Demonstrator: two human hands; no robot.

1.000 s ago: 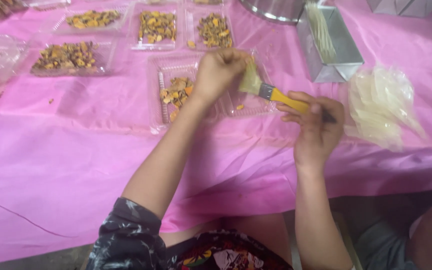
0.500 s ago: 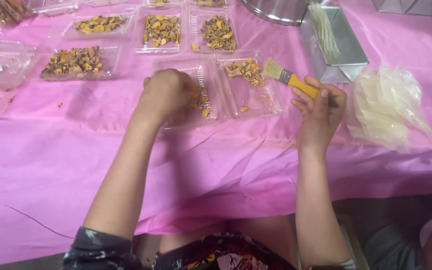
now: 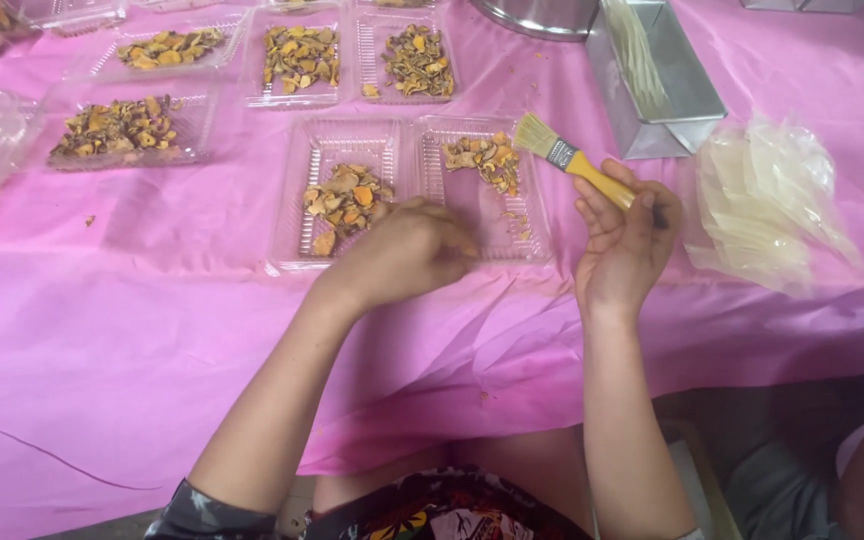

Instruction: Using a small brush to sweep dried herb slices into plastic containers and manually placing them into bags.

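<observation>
So from the head view, the right hand (image 3: 624, 240) had its grip clenched round the yellow handle of a small brush (image 3: 570, 160), held up off the table with the bristles tilted toward the far left, hovering just over the right half of an open clear clamshell tray (image 3: 532, 240). That angle looked like it kept the bristles ready over the dried orange-brown slices (image 3: 482, 158) without touching them. The left hand (image 3: 404, 252) was curled over the near edge of the same tray, about where the two halves join, fingers tucked down; I couldn't tell if that grip was pinching a slice or just bracing the tray, though pinning it would make sense, light plastic slides easily on a pink tablecloth (image 3: 132, 330). More slices (image 3: 344, 195) sat in the left half. Further back were other filled trays (image 3: 300, 58) lined up in rows, which looked like a done batch parked out of the way. On the right a stack of clear plastic bags (image 3: 767, 200) lay near the brush hand, and a metal loaf tin (image 3: 667, 90) stood beyond it.
</observation>
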